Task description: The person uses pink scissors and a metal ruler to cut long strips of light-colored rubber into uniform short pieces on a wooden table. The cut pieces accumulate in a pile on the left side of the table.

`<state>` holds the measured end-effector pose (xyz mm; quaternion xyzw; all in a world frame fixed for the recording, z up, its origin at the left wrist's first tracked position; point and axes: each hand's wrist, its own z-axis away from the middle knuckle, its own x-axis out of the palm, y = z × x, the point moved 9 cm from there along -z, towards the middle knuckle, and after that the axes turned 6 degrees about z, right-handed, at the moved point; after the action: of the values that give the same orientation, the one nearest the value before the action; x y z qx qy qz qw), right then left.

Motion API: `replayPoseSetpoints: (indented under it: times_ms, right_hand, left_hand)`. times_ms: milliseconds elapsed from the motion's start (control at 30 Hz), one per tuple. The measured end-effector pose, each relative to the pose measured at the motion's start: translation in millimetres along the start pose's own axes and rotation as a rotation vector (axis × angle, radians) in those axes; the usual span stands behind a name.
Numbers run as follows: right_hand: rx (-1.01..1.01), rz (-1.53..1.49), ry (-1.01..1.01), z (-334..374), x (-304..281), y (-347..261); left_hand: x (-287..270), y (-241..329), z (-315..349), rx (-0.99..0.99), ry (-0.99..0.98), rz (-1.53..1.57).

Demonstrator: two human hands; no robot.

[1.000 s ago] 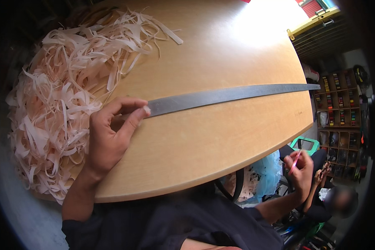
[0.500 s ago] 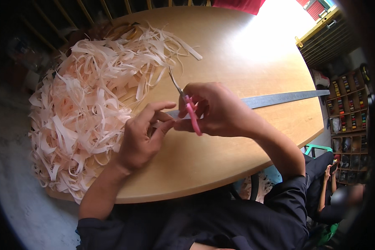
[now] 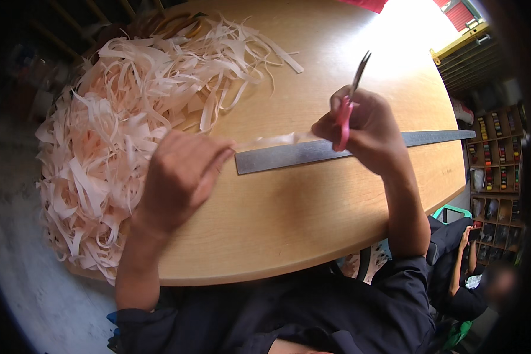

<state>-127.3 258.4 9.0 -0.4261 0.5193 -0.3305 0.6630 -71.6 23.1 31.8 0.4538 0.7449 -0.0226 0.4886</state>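
Left hand: the left hand [image 3: 180, 180] has its thumb and fingers closed in a pinch on 1 end of a narrow pale strip [image 3: 277, 140]; motion blur hides the exact fingertip contact.

Right hand: the right hand [image 3: 369, 127] grips pink-handled scissors [image 3: 346, 112], blades pointing up and away from the palm; its fingertips appear to pinch the strip's other end.

Strip: it spans the gap between the 2 hands, just beyond the near end of the ruler.

Ruler: the long steel ruler [image 3: 289, 156] starts just right of the left fingertips, passes below the right hand and extends past it to the right.

Good handling: the strip would best be kept flat and evenly taut, pinched near its ends, with the scissor points turned away from the left fingers.

Surface: the pale wooden table [image 3: 253, 236] lies beneath both hands; a large pile of strips [image 3: 106, 141] is heaped left of and beyond the left hand.

Room: far right of the right hand stands a compartmented shelf [image 3: 492, 193] with coloured spools [image 3: 498, 127]; nearer are a green stool [image 3: 452, 211] and a seated person [image 3: 461, 304]. Beyond the right hand are a red cloth [image 3: 369, 5] and strong glare.
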Motion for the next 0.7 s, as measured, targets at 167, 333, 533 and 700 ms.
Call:
replayPoseSetpoints:
  times_ms: [167, 333, 533, 700]
  right_hand:
    - [-0.014, 0.047, 0.049, -6.7, -20.4, 8.4]
    - [-0.176, 0.289, 0.306, -6.4, -55.0, 0.9]
    - [-0.246, 0.53, 0.574, 2.1, -106.5, -5.4]
    - [-0.24, 0.716, 0.745, 4.0, -142.4, 0.9]
  left_hand:
    - [-29.6, -34.7, 2.5, -0.173, 0.024, -0.077]
    - [-48.4, -51.9, 6.0, -0.276, 0.048, -0.117]
    - [-50.1, -54.5, 4.9, -0.313, 0.041, -0.115]
    - [-51.9, -58.9, 6.4, -0.325, 0.061, -0.13]
